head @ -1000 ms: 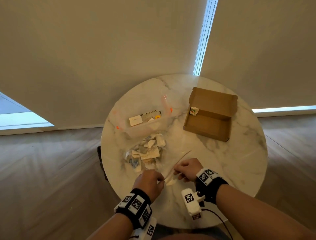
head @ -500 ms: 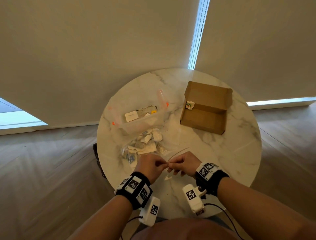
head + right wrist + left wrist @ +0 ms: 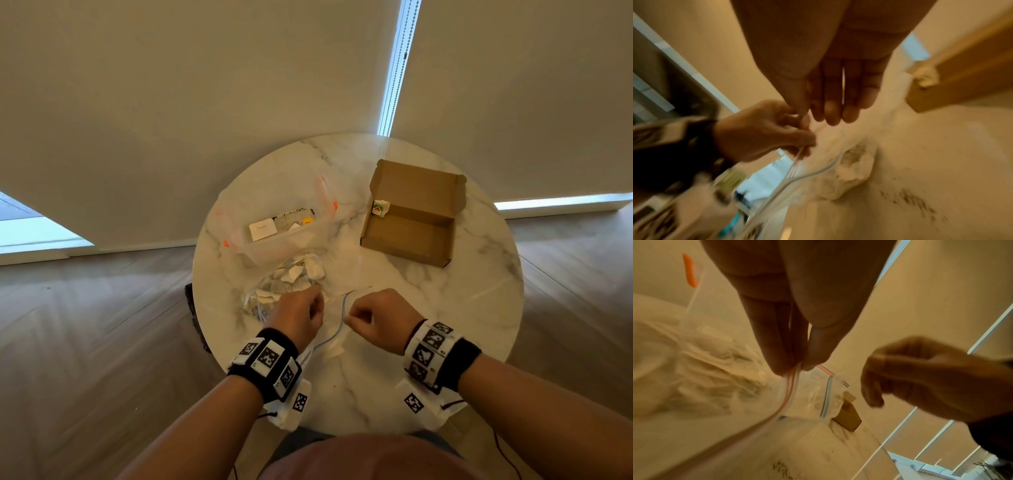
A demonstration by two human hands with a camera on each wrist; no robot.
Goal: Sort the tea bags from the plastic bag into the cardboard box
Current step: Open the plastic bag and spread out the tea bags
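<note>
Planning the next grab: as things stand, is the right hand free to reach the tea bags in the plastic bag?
Probably not yet: the right hand and left hand each pinch the plastic bag at its zip edge; the tea bags lie inside.

Bare forearms, no sleeves. My left wrist [image 3: 265, 359] has a black fabric band, with white square tiles printed with black-and-white fiducial markers strapped over it. Below it hangs a white camera housing [image 3: 294, 404] carrying one more marker; a thin dark cable leaves its lower edge. My right wrist [image 3: 442, 356] wears the same black band, marker tiles in a row across the top. Its white camera housing [image 3: 421, 406] sits under the wrist, one marker on it, a dark reddish cable trailing off to the side. At the bottom edge of the head view, a pinkish-brown garment [image 3: 359, 459] covers my torso.
</note>
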